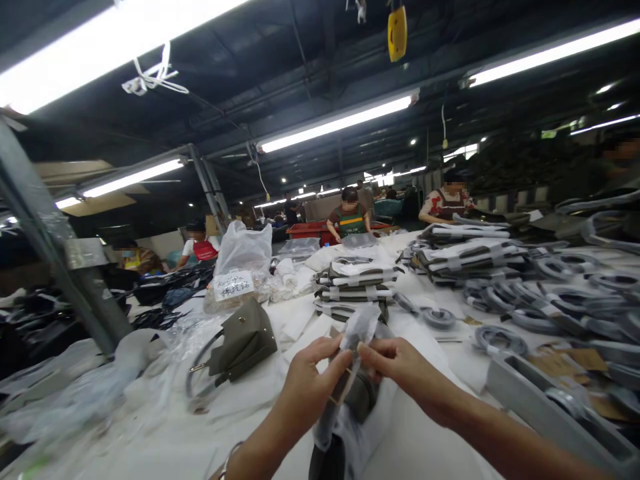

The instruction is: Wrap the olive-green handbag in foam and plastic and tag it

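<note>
In front of me, my left hand (311, 375) and my right hand (391, 359) come close together at fingertip height. Both pinch a strip of translucent plastic wrap (361, 325), one hand on each side of it. Just under my left fingers shows a brown card tag (341, 385). Below the hands lies a dark olive piece, seemingly part of a bag (362, 397), partly covered by the wrap and blurred. To the left, apart from my hands, an olive handbag (245, 341) with a looped strap rests on the white table (400, 437).
Beyond my hands stand stacks of wrapped olive bags (355, 292). Coiled wrapped straps (500, 340) and a grey tape dispenser (560, 413) lie to the right. A plastic bag with a handwritten label (234, 285) is at the left back. Co-workers (350, 217) sit across.
</note>
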The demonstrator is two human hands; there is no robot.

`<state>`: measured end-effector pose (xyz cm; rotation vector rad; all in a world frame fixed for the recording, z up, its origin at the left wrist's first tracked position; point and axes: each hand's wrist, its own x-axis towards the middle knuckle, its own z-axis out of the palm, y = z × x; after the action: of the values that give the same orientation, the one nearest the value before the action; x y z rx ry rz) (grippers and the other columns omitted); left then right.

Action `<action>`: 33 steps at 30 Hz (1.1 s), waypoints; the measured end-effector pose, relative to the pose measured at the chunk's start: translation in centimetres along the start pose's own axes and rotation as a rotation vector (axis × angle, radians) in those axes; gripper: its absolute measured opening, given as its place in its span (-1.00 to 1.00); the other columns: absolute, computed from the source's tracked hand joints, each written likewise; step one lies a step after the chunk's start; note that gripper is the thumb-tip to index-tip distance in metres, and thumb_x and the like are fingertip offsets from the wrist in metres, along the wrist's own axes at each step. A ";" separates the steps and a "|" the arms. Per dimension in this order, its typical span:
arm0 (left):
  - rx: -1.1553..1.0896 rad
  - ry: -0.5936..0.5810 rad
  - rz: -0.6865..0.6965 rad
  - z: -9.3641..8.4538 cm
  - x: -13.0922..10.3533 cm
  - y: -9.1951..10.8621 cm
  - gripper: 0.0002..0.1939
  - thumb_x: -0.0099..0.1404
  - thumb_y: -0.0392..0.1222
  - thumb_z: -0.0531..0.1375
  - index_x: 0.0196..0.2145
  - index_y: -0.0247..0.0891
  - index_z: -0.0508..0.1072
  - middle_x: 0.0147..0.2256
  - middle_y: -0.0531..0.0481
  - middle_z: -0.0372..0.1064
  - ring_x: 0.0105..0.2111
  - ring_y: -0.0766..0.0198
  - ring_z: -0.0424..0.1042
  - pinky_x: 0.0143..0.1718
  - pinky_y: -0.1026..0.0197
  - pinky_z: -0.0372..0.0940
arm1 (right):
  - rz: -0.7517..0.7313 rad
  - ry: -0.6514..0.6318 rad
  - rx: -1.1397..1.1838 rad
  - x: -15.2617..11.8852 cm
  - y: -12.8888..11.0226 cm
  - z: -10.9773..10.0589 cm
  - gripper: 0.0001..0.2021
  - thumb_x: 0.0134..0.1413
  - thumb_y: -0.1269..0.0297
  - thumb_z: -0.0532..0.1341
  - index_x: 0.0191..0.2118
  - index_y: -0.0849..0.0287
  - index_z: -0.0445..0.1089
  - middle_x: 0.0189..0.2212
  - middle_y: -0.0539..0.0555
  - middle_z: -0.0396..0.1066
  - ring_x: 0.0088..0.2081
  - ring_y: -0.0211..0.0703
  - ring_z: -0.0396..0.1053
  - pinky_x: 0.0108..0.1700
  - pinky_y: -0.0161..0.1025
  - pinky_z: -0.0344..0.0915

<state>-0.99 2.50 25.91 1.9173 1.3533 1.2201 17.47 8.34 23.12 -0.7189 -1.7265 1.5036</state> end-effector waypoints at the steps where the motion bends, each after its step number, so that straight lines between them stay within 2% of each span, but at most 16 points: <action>1: 0.006 0.007 0.022 0.1 -0.1 -0.1 -0.73 0.37 0.02 0.19 -0.13 -0.15 0.59 -0.20 -0.04 0.51 -0.12 0.09 0.42 -0.04 0.13 0.25 | 0.014 0.058 -0.005 0.1 0.1 0.3 -0.46 0.05 -0.22 0.25 -0.54 0.24 0.36 -0.57 -0.04 0.21 -0.44 -0.25 0.14 -0.35 -0.26 0.07; 4: -0.029 0.008 0.038 0.5 -0.2 -0.7 -0.70 0.40 0.02 0.16 -0.05 -0.11 0.57 -0.14 -0.08 0.48 -0.04 0.09 0.40 0.05 0.11 0.23 | 0.008 0.164 -0.019 0.3 0.2 1.0 -0.46 -0.02 -0.22 0.30 -0.58 0.24 0.38 -0.62 -0.05 0.20 -0.47 -0.24 0.13 -0.39 -0.25 0.04; 6: -0.120 0.059 -0.017 0.9 -0.2 -1.5 -0.63 0.36 0.05 0.21 0.05 -0.10 0.51 -0.02 -0.11 0.41 0.00 0.08 0.38 0.07 0.09 0.24 | -0.017 0.185 -0.019 0.3 0.1 1.2 -0.48 -0.02 -0.21 0.31 -0.59 0.22 0.41 -0.63 -0.03 0.23 -0.46 -0.20 0.18 -0.37 -0.24 0.09; 8: -0.273 0.148 -0.142 1.3 -0.1 -2.1 -0.35 0.25 0.08 0.31 0.25 -0.02 0.28 0.19 -0.16 0.22 0.00 0.07 0.39 0.02 0.08 0.30 | -0.025 0.191 -0.006 0.3 0.1 1.2 -0.50 0.00 -0.19 0.30 -0.57 0.21 0.45 -0.62 -0.01 0.27 -0.44 -0.16 0.22 -0.35 -0.22 0.13; 10: -0.467 0.191 -0.258 1.8 -0.1 -2.3 -0.02 0.16 0.06 0.40 0.37 0.04 -0.04 0.26 -0.21 0.11 -0.01 0.08 0.42 -0.01 0.09 0.33 | -0.026 0.186 -0.004 0.2 0.1 1.1 -0.51 0.03 -0.18 0.29 -0.55 0.22 0.46 -0.61 0.00 0.28 -0.43 -0.17 0.21 -0.34 -0.22 0.13; 12: -0.627 0.181 -0.270 2.2 -0.1 -2.2 0.10 0.15 0.00 0.42 0.40 -0.01 -0.22 0.13 -0.22 0.30 -0.01 0.08 0.43 0.03 0.09 0.30 | -0.021 0.171 -0.014 0.2 0.1 0.9 -0.51 0.05 -0.17 0.29 -0.53 0.23 0.46 -0.59 -0.01 0.26 -0.43 -0.21 0.16 -0.35 -0.24 0.09; 13: -0.676 0.185 -0.247 2.4 -0.1 -2.1 0.10 0.17 -0.02 0.41 0.40 -0.04 -0.23 0.02 -0.17 0.41 -0.03 0.09 0.45 0.04 0.09 0.29 | -0.017 0.157 -0.012 0.2 0.2 0.8 -0.51 0.06 -0.16 0.29 -0.51 0.24 0.46 -0.58 -0.02 0.26 -0.43 -0.23 0.15 -0.35 -0.25 0.09; 15: -0.713 0.227 -0.208 2.7 -0.3 -2.0 0.04 0.18 -0.07 0.41 0.39 -0.07 -0.16 -0.16 -0.06 0.49 -0.09 0.13 0.47 0.01 0.14 0.30 | 0.007 0.108 0.074 -0.1 0.3 0.7 -0.52 0.09 -0.16 0.28 -0.46 0.25 0.49 -0.52 0.00 0.30 -0.39 -0.22 0.19 -0.31 -0.26 0.13; 17: -0.704 0.250 -0.204 2.8 -0.5 -2.1 -0.17 0.20 -0.08 0.40 0.31 -0.13 0.12 -0.18 -0.05 0.50 -0.12 0.16 0.49 -0.04 0.19 0.32 | 0.061 0.039 0.286 -0.4 0.5 0.7 -0.51 0.11 -0.19 0.25 -0.33 0.24 0.53 -0.40 0.06 0.39 -0.31 -0.18 0.27 -0.23 -0.25 0.21; 19: -0.686 0.229 -0.197 2.9 -0.6 -2.2 -0.46 0.23 -0.07 0.37 0.11 -0.24 0.39 -0.14 -0.11 0.51 -0.10 0.14 0.49 -0.08 0.22 0.33 | 0.102 -0.025 0.483 -0.8 0.7 0.8 -0.53 0.11 -0.16 0.26 -0.22 0.22 0.54 -0.31 0.08 0.42 -0.26 -0.19 0.31 -0.20 -0.26 0.26; 20: -0.668 0.218 -0.195 2.9 -0.6 -2.3 -0.57 0.24 -0.06 0.36 0.01 -0.27 0.47 -0.11 -0.14 0.51 -0.08 0.11 0.49 -0.09 0.23 0.34 | 0.097 -0.042 0.521 -0.9 0.8 1.0 -0.56 0.11 -0.12 0.28 -0.21 0.22 0.54 -0.31 0.08 0.42 -0.27 -0.22 0.31 -0.20 -0.29 0.27; 23: -0.592 0.222 -0.189 3.0 -0.9 -2.4 -0.65 0.24 -0.04 0.35 -0.07 -0.26 0.52 -0.06 -0.16 0.51 0.00 0.03 0.46 -0.09 0.20 0.38 | 0.008 0.010 0.420 -1.1 1.3 1.7 -0.65 0.12 -0.01 0.33 -0.34 0.24 0.53 -0.43 0.02 0.38 -0.39 -0.33 0.26 -0.32 -0.39 0.23; 26: -0.486 0.254 -0.161 3.0 -1.2 -2.3 -0.64 0.25 -0.03 0.33 -0.06 -0.26 0.53 -0.07 -0.17 0.52 -0.03 0.02 0.48 -0.05 0.14 0.39 | -0.021 0.136 0.306 -0.9 1.9 2.6 -0.60 0.10 -0.05 0.34 -0.43 0.26 0.50 -0.54 0.02 0.38 -0.49 -0.34 0.27 -0.41 -0.38 0.23; 29: -0.371 0.312 -0.110 3.1 -1.6 -2.3 -0.67 0.27 -0.03 0.31 -0.09 -0.26 0.56 -0.11 -0.14 0.53 -0.07 0.05 0.49 0.03 0.08 0.36 | -0.016 0.202 0.286 -0.7 2.7 3.4 -0.60 0.07 -0.06 0.34 -0.42 0.25 0.51 -0.56 0.05 0.43 -0.51 -0.28 0.34 -0.40 -0.33 0.29; 33: -0.300 0.353 -0.077 3.3 -1.7 -2.3 -0.70 0.29 -0.05 0.28 -0.07 -0.22 0.56 -0.13 -0.10 0.52 -0.09 0.10 0.48 0.03 0.11 0.34 | -0.063 0.230 0.259 -0.6 3.4 3.8 -0.64 0.08 -0.05 0.34 -0.39 0.21 0.52 -0.53 0.05 0.46 -0.48 -0.22 0.40 -0.35 -0.29 0.36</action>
<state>0.56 2.19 21.88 1.4788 1.3056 1.6731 14.56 6.25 19.44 -0.6663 -1.3430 1.5022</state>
